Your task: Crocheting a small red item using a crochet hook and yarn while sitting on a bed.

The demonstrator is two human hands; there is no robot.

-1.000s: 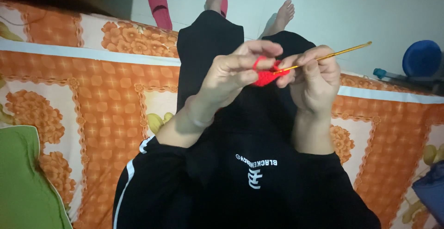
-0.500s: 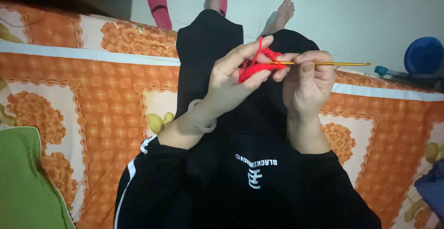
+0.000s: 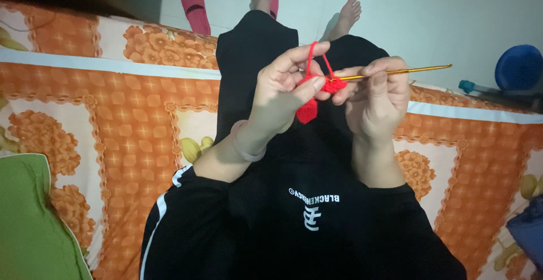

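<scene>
At the far left a green cushion is lying on the orange flowered sheet, which is covering the seat under the person's black-clad legs. A pink slipper is resting on the pale floor beyond, close to the bare feet.

The left hand is pinching a small piece of red crochet work between thumb and fingers, closed on it, while a loop of red yarn is running up over the raised forefinger and back down to the hook. The piece is hanging in the air above the lap, between the two hands.

The right hand is gripping a golden crochet hook firmly, fingers wrapped around the shaft, with the tip buried in the red stitches just beside the left thumb and the handle pointing off to the right.

Judging by its size, the red piece is only a little scrap so far, so most of the crocheting seems to be lying ahead; a stitch appears to be in the making, not yet pulled through.

At the far right a blue round object is sitting on the floor
</scene>
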